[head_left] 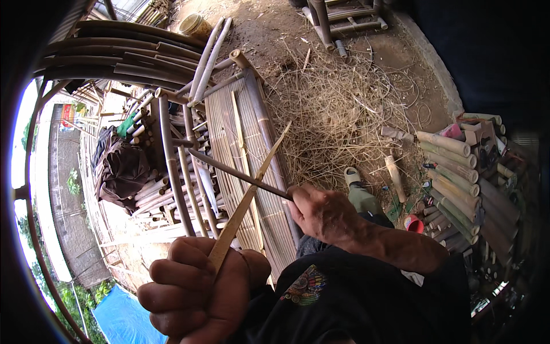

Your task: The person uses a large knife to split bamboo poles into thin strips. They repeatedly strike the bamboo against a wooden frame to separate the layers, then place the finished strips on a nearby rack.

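Note:
My left hand (197, 289) is closed in a fist around a pale bamboo strip (234, 216), which points away from me and tapers to a thin far end. My right hand (323, 213) grips a knife, its handle hidden in the fingers. The long, narrow dark blade (222, 168) reaches out to the left and crosses the strip near its middle, seemingly against it. Beneath both is a slatted bamboo bench (219, 133) with a dark pole along its right edge. Another thin strip (237, 119) lies lengthwise on its slats.
Shavings (329, 109) cover the ground beyond the bench. Cut bamboo poles (452, 172) are stacked at right, near a red cup (413, 223). Long dark poles (120, 54) lie at far left, with a bucket (195, 26) behind. A brown tarp (123, 172) drapes over bamboo at left.

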Demonstrator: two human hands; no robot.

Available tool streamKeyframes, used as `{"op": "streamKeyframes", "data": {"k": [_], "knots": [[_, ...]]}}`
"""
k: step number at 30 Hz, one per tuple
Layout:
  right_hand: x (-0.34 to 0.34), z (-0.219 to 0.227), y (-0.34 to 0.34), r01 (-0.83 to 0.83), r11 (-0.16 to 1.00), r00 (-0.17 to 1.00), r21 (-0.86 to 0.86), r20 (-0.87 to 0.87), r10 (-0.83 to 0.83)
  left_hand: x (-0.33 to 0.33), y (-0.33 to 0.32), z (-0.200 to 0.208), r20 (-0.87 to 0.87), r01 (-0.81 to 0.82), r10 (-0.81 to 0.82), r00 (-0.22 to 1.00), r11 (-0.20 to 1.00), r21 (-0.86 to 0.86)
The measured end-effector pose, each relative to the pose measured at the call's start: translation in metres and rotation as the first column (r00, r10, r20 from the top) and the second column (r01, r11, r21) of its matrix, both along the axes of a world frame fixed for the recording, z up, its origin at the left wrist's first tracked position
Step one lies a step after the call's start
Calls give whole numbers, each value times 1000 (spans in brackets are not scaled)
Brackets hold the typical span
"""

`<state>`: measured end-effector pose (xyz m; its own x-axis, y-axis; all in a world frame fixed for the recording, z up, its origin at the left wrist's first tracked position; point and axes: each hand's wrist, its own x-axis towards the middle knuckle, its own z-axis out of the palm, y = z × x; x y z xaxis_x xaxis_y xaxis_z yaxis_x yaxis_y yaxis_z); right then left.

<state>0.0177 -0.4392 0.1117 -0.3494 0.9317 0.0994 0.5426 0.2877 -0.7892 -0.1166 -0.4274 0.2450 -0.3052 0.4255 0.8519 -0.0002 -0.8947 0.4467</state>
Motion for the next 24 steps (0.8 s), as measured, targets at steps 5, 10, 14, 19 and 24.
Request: {"op": "streamKeyframes", "data": {"k": [5, 10, 14, 19, 24], "knots": [[-7, 47, -1, -79, 993, 972, 90, -216, 97, -2, 12, -6, -6, 13, -13, 1000, 998, 67], [-10, -18, 18, 8, 1000, 996, 25, 84, -10, -3, 15, -10, -32, -80, 80, 996, 997, 4], [-19, 0, 10, -8, 997, 993, -72, -120, -1, -9, 18, -5, 1, 96, -96, 995, 992, 76], [-31, -2, 15, 13, 959, 997, 283, -74, 8, -7, 18, -3, -41, 59, -58, 997, 998, 19], [-6, -128, 26, 148, 989, 927, 27, 346, -148, -28, 17, 2, 5, -109, 109, 994, 992, 62]]}}
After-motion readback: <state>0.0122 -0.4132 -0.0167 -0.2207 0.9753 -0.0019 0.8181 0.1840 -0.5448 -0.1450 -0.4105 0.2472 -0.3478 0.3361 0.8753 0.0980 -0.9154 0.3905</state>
